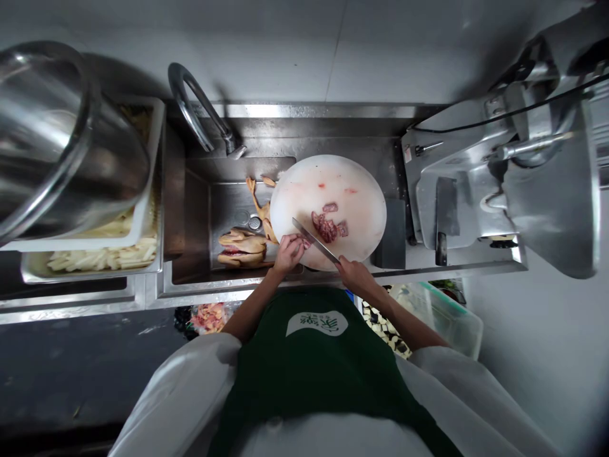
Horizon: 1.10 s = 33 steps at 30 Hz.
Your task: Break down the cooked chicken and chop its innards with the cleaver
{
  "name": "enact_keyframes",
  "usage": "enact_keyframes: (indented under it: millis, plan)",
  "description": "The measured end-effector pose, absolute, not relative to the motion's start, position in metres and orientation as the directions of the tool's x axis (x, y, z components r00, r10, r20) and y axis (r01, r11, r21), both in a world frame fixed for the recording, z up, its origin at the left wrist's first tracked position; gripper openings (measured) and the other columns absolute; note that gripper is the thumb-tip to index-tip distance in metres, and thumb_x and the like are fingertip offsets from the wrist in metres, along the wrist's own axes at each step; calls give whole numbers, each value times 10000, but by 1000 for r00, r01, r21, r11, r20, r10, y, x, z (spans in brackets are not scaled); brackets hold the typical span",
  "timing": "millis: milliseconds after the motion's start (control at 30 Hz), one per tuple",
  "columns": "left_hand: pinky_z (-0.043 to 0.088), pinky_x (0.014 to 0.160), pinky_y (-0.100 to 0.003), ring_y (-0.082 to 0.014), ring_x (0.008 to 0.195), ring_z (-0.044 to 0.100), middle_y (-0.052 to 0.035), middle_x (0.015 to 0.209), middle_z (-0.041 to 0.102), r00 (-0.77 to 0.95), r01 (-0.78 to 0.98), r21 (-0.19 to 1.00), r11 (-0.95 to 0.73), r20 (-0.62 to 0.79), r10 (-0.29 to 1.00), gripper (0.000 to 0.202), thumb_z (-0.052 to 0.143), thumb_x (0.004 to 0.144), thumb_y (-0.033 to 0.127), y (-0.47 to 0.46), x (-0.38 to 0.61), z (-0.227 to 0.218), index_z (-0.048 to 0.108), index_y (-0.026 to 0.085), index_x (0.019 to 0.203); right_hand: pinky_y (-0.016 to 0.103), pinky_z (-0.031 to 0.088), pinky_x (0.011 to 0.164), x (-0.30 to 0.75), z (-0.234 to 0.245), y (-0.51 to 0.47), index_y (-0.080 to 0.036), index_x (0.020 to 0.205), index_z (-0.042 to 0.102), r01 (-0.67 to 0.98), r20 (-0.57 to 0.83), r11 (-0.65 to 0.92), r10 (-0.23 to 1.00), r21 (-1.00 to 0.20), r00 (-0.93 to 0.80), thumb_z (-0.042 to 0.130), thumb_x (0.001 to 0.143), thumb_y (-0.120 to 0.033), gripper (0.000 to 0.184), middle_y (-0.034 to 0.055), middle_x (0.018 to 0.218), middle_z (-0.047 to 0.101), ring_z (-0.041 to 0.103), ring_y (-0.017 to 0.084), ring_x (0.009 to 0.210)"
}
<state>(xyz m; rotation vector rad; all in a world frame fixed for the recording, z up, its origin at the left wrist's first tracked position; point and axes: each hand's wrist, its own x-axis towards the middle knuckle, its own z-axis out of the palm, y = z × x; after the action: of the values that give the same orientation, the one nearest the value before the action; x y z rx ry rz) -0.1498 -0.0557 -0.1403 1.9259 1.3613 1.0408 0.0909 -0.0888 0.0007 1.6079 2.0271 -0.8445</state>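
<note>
A round white cutting board [352, 184] lies over the right part of a steel sink [200, 209]. Several reddish meat pieces [327, 227] lie near its middle. My right hand [352, 274] is closed around the handle of a knife [314, 241], whose blade slants up and left over the board's near edge. My left hand [288, 251] has its fingers curled on a piece of meat at the board's left near edge, right beside the blade. A plucked whole bird [242, 246] lies in the sink basin to the left of my left hand.
A curved faucet [200, 108] arches over the sink. White trays of pale cut strips [104, 257] and a big steel pot [57, 133] stand at the left. A cleaver [445, 219] lies on a steel machine [523, 165] at the right. Bins of food [428, 317] sit below the counter.
</note>
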Motion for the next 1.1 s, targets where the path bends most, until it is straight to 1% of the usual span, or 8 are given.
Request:
enact_keyframes:
  millis: [167,333,667,800,900,967,1033,1100]
  plan:
    - [536,942,-407,-239,1025,590,-117,1044,616,159,540,756,-369,338,927,174,558,997,265,-55,-147,-148,721,206,1009,284,397,716,98,14,-89,-150,1200,551,956,-665,222,687,-193,-294,319,1125,-313,294,135,970,743,718,253,899]
    - [546,947,-384,-219,1036,604,-104,1049,620,154,584,731,-353,327,932,187,534,1012,279,-53,-145,-150,707,209,1009,284,414,730,97,16,-78,-143,1201,543,950,-681,267,666,-163,-304,298,1127,-327,316,143,971,733,715,258,908]
    - [542,971,-384,-224,1051,623,-116,1061,623,63,578,770,-272,290,955,191,538,1010,282,-53,-142,-145,706,194,992,288,419,776,66,-2,-51,-118,1234,595,931,-592,239,721,-277,-361,354,1112,-298,325,169,1079,751,716,277,997]
    - [554,947,-366,-212,1028,636,-104,1037,626,98,564,770,-299,297,950,230,520,1022,323,-56,-147,-139,701,199,954,290,410,735,63,-13,-61,-115,1241,589,946,-603,186,733,-266,-314,330,1120,-315,349,154,1011,762,725,271,922]
    - [548,984,-412,-230,1056,640,-110,1048,623,-63,573,769,-283,385,921,254,500,1035,380,-40,-159,-97,682,203,1012,286,412,737,65,-17,-67,-121,1235,592,949,-608,186,733,-254,-306,322,1121,-320,354,149,989,761,723,263,902]
    - [488,1096,-493,-279,1231,590,-137,1232,592,-191,593,750,-294,486,853,334,487,1035,470,-14,-167,-48,639,219,1192,287,422,744,65,-18,-68,-122,1247,585,946,-609,205,727,-250,-318,313,1122,-323,360,151,989,760,725,264,906]
    - [357,1213,-578,-338,1474,402,-130,1517,435,-160,622,690,-369,574,803,533,434,1023,606,18,-169,4,507,261,1422,295,439,752,65,-17,-67,-114,1269,573,944,-613,228,719,-237,-327,306,1122,-321,369,161,1006,759,727,274,919]
    - [199,1270,-635,-373,1597,147,-72,1683,221,-30,645,606,-465,629,777,673,335,1005,714,45,-162,39,390,299,1533,306,458,770,64,-15,-64,-103,1298,559,943,-618,248,713,-221,-332,303,1120,-322,381,171,1032,757,728,286,937]
